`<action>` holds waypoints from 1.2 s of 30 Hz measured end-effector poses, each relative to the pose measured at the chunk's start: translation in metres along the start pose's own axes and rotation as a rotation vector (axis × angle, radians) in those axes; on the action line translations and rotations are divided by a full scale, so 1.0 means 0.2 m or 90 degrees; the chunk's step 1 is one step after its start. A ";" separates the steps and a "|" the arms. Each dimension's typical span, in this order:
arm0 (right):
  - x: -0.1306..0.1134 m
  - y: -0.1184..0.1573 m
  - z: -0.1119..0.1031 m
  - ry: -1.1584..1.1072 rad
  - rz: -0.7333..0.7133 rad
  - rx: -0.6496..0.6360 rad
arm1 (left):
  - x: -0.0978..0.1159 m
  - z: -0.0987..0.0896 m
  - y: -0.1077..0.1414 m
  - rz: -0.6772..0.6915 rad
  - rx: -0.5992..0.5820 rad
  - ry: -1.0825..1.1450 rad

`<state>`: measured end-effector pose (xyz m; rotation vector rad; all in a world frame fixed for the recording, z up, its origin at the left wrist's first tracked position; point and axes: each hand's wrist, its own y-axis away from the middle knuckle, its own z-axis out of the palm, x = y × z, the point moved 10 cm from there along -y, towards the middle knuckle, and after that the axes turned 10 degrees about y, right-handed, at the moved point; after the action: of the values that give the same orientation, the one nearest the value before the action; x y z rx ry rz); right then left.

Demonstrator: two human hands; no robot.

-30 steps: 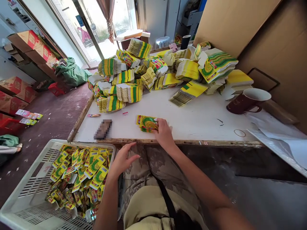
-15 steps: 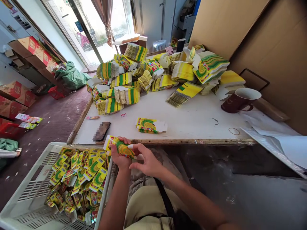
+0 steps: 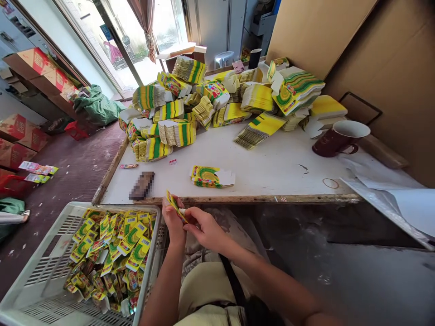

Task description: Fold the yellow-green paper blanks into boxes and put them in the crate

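At far left, a pale plastic crate (image 3: 34, 256) stands with a heap of yellow-and-green boxes (image 3: 125, 240) inside; its right rim is near the hands. Above it, close to the front left corner of the surface (image 3: 265, 170), lie a small sachet (image 3: 129, 166) and a pixelated object (image 3: 142, 185).

The left hand (image 3: 175, 222) is curled around a small yellow carton (image 3: 174, 203), held tilted and nearly edge-on. The right hand (image 3: 205, 228) comes in from the right, thumb and forefinger narrowly parted at the carton's lower right end, a white cover on one fingertip; whether it grips or only touches, I cannot tell.

The carton is between the hands, at the wooden edge (image 3: 238, 199) of the surface. Just beyond that edge and slightly right is a stack (image 3: 207, 175) of similar cartons, apart from the hands. Bundles (image 3: 178, 133) of flattened packs pile up behind.

Rightward, white surface stretches from the stack to a maroon mug (image 3: 335, 139), a thin band (image 3: 331, 183) and crumpled sheets (image 3: 384, 194).
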<state>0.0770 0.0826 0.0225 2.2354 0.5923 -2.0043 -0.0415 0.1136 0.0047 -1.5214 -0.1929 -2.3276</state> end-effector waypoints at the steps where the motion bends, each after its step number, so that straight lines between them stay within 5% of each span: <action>1: 0.00 -0.01 -0.01 0.002 -0.004 0.007 | 0.02 0.00 0.00 0.014 -0.001 0.000; 5: 0.02 -0.03 -0.11 0.046 0.001 0.079 | 0.09 0.00 0.02 0.061 -0.004 -0.022; 11: 0.01 -0.02 -0.27 0.116 -0.016 0.149 | 0.05 -0.05 0.02 0.022 0.020 -0.021; 14: -0.07 0.00 -0.38 0.233 -0.096 0.182 | 0.08 -0.04 -0.01 -0.007 -0.062 -0.059; 18: -0.17 0.01 -0.50 0.499 -0.178 0.232 | 0.32 0.03 -0.02 0.099 -0.201 -0.153; 22: -0.27 0.02 -0.38 0.617 -0.303 0.172 | 0.36 0.22 0.05 0.143 -0.364 -0.455; 26: -0.34 0.05 -0.29 0.546 -0.376 0.136 | 0.16 0.29 0.10 0.003 -0.442 -0.613; 31: -0.16 0.01 -0.48 0.242 -0.139 0.247 | 0.09 0.24 0.10 0.020 -0.352 -0.644; 36: 0.04 -0.04 -0.32 -0.077 0.059 0.112 | 0.05 0.27 0.16 0.079 -0.373 -0.633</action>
<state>0.1344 0.1108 0.0247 2.1672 0.3070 -2.2021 0.0125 0.0977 0.0326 -2.7643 0.3713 -1.3814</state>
